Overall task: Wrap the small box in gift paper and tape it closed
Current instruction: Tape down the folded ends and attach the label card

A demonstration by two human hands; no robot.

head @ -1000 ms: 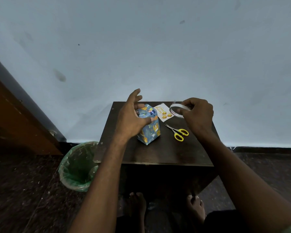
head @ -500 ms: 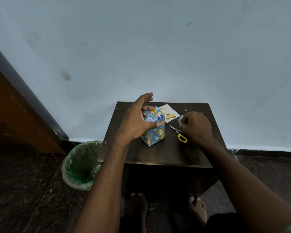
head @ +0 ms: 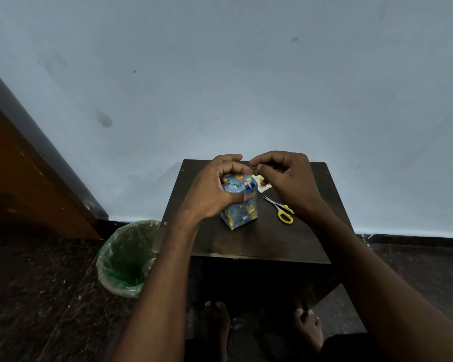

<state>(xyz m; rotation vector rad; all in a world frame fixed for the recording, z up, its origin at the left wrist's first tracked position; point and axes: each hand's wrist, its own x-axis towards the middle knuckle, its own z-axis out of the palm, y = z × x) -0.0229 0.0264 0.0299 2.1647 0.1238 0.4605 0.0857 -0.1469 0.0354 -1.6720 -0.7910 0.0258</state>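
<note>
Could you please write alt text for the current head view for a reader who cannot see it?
A left hand grips a wrapped box on a dark table while the right hand pinches something above it. Scissors lie right; a bin stands left.

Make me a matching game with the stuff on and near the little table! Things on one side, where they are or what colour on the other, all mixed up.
Things:
1. wrapped box
2. scissors
3. bin
4. left hand

Clues:
A. on the floor, lined with a green bag
B. yellow handles, lying on the table
C. blue patterned paper, standing on the table
D. holding the box

Pairs: 1-C, 2-B, 3-A, 4-D
</note>
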